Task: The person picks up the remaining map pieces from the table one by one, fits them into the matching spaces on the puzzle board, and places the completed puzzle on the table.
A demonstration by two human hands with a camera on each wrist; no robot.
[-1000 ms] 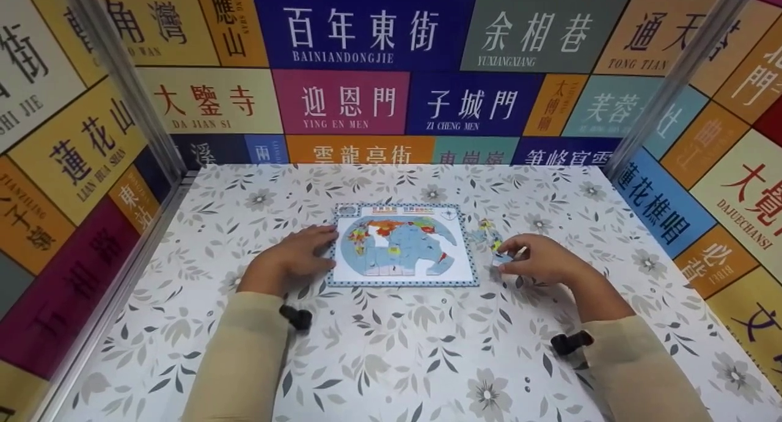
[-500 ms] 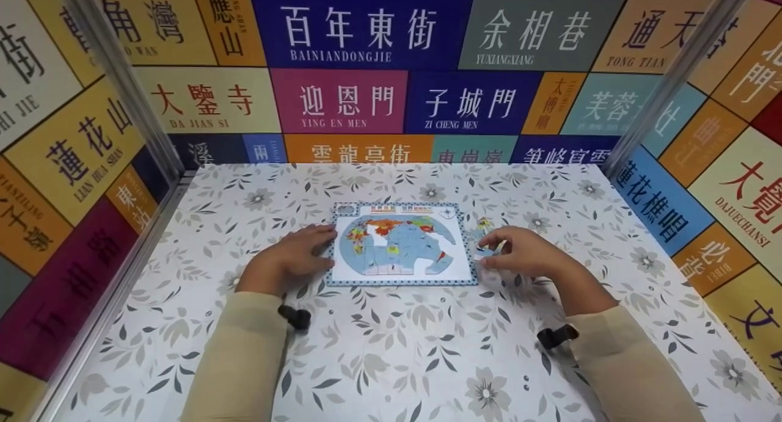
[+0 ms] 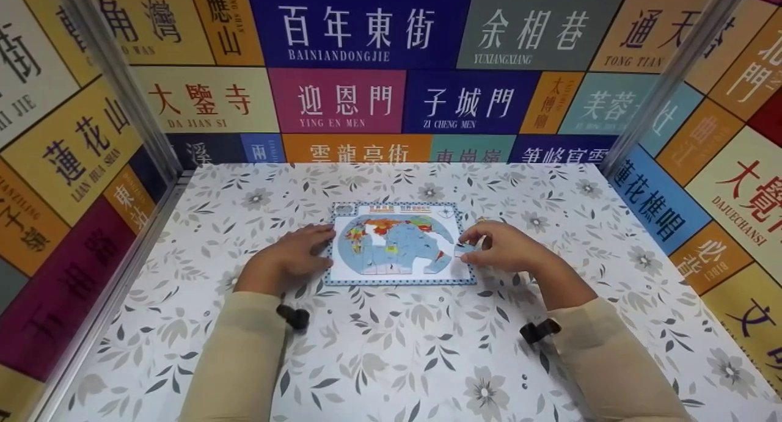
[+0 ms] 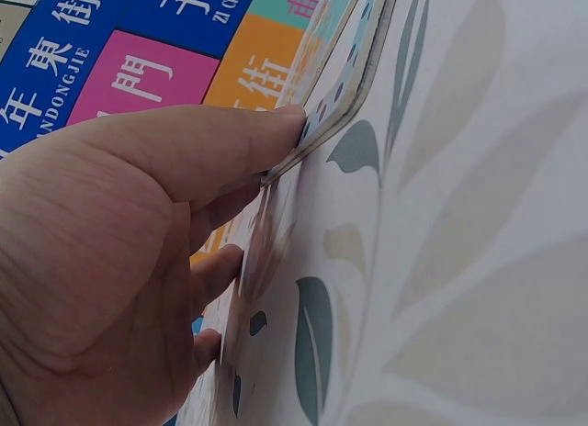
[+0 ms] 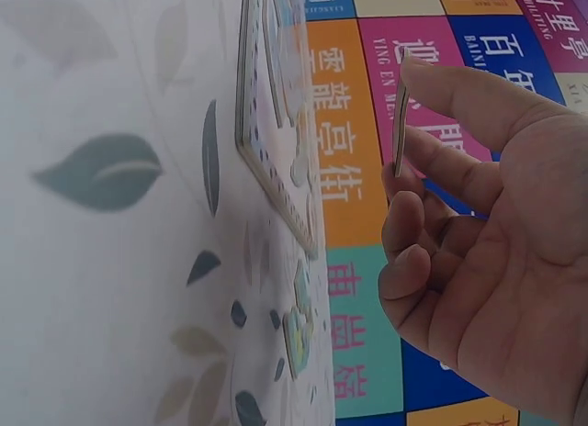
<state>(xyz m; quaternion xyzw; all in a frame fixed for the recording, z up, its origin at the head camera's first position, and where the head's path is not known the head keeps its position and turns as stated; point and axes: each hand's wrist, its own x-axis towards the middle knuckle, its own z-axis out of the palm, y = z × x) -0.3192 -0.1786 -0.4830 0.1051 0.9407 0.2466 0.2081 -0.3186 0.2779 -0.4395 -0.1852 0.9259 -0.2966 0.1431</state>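
A world map puzzle board with a blue dotted border lies on the table, with white gaps in its map. My left hand rests at the board's left edge. In the left wrist view, the thumb touches the corner of the board, the other fingers spread beyond it. Between thumb and fingertips, my right hand pinches a light blue puzzle piece over the board's right border. The right wrist view shows this piece edge-on, raised above the table.
Loose puzzle pieces lie on the table past the board's right edge, mostly hidden behind my right hand in the head view. A floral cloth covers the table. Colourful panels with lettering enclose the back and sides.
My right hand has moved left with the puzzle piece, from beside the loose pieces to over the board's right border. The left hand has stayed at the left edge.
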